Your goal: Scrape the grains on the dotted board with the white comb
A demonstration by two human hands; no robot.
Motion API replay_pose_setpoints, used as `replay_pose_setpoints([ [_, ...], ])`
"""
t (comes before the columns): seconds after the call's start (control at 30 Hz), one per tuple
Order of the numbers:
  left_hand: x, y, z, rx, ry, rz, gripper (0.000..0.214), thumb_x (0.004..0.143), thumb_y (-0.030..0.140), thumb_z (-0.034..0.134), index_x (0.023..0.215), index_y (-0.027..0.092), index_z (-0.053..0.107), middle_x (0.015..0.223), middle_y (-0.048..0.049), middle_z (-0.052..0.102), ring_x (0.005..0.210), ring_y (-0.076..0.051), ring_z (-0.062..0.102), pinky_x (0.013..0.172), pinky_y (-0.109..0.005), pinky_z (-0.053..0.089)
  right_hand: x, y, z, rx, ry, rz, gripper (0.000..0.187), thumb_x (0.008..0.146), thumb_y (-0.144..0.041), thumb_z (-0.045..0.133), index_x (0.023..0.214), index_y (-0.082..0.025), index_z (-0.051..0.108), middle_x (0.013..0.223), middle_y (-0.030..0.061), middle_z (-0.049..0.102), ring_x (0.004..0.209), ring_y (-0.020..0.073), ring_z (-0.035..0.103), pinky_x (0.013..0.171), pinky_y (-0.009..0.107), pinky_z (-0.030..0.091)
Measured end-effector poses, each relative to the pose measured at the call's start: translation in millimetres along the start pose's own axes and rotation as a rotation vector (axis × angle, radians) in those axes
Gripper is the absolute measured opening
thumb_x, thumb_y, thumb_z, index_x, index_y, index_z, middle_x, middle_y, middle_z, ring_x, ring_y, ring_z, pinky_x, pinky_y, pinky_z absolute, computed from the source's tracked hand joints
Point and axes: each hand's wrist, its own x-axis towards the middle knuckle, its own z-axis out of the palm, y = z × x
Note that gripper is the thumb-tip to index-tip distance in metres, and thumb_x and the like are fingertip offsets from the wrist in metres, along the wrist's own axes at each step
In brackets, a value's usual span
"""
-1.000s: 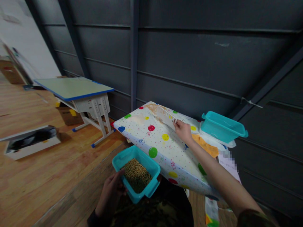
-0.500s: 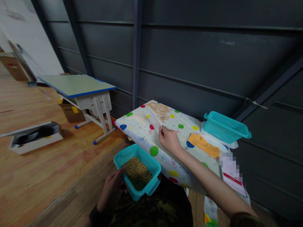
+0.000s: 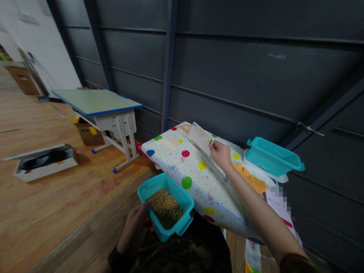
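Observation:
My left hand (image 3: 135,227) grips the near side of a teal plastic box (image 3: 165,205) filled with small tan beans, held below the near edge of the table. My right hand (image 3: 221,154) reaches out over the table with the dotted, balloon-print cloth (image 3: 196,176) and pinches a flat white card (image 3: 200,138), tilted up at the far side. Behind the card lies a patch of scattered tan beans (image 3: 186,128) on the cloth.
A second teal box (image 3: 273,154) stands on a white lid at the table's right end, with an orange cloth (image 3: 250,178) beside it. A blue-edged desk (image 3: 98,103) stands to the left, a white box (image 3: 40,162) on the wooden floor, and a dark panelled wall behind.
My right hand drew the white card toward the table's near left edge, then moved it back out to the far side. The left hand and its box stayed put.

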Motion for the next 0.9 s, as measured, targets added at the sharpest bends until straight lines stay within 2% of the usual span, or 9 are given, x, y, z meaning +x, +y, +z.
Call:
replay_pose_setpoints([
  [0.17, 0.9, 2.7, 4.9, -0.016, 0.073, -0.017, 0.057, 0.057, 0.06, 0.101, 0.062, 0.023, 0.059, 0.043, 0.0056, 0.054, 0.035, -0.014, 0.054, 0.034, -0.023, 0.04, 17.2, 37.9, -4.5, 0.064, 0.005, 0.018, 0.021, 0.089, -0.031, 0.058, 0.069, -0.025, 0.063, 0.067, 0.0043, 0.068, 0.067, 0.0221, 0.057, 0.066, 0.032, 0.033],
  [0.27, 1.3, 2.0, 4.7, -0.014, 0.072, -0.014, 0.056, 0.058, 0.063, 0.1, 0.062, 0.022, 0.062, 0.044, 0.0048, 0.055, 0.036, -0.015, 0.055, 0.034, -0.025, 0.041, 14.6, 43.8, -0.1, 0.067, 0.002, 0.007, 0.025, 0.087, -0.03, 0.058, 0.063, -0.026, 0.053, 0.061, 0.0022, 0.061, 0.063, 0.0203, 0.052, 0.066, 0.032, 0.032],
  [0.4, 1.1, 0.8, 2.5, -0.01, 0.078, -0.014, 0.059, 0.058, 0.063, 0.1, 0.059, 0.024, 0.057, 0.043, 0.0054, 0.054, 0.035, -0.015, 0.055, 0.033, -0.024, 0.041, 1.2, 45.3, 0.8, 0.083, -0.025, 0.01, 0.029, 0.086, -0.03, 0.057, 0.06, -0.027, 0.044, 0.057, 0.0002, 0.054, 0.061, 0.0189, 0.048, 0.064, 0.032, 0.032],
  [0.57, 0.6, 1.3, 2.6, 0.001, 0.101, -0.003, 0.053, 0.064, 0.059, 0.099, 0.063, 0.024, 0.059, 0.044, 0.006, 0.054, 0.036, -0.016, 0.056, 0.034, -0.026, 0.043, -13.0, 47.8, -5.8, 0.079, -0.029, -0.015, 0.027, 0.09, -0.032, 0.057, 0.064, -0.026, 0.051, 0.059, 0.001, 0.058, 0.061, 0.0195, 0.051, 0.066, 0.032, 0.035],
  [0.73, 0.1, -0.4, 3.1, 0.013, 0.077, -0.002, 0.055, 0.064, 0.058, 0.1, 0.057, 0.023, 0.058, 0.043, 0.0044, 0.054, 0.036, -0.016, 0.054, 0.034, -0.026, 0.042, -3.1, 44.1, -1.7, 0.02, 0.017, -0.012, 0.025, 0.093, -0.03, 0.054, 0.068, -0.026, 0.055, 0.064, 0.0039, 0.063, 0.063, 0.0207, 0.053, 0.067, 0.032, 0.034],
  [0.9, 2.0, -5.2, -0.3, -0.007, 0.081, 0.006, 0.054, 0.059, 0.058, 0.102, 0.057, 0.023, 0.061, 0.043, 0.0044, 0.054, 0.035, -0.013, 0.05, 0.033, -0.024, 0.039, -0.6, 39.8, 6.0, -0.061, -0.055, -0.048, 0.029, 0.099, -0.028, 0.051, 0.073, -0.024, 0.065, 0.067, 0.0066, 0.07, 0.062, 0.021, 0.057, 0.066, 0.032, 0.033],
])
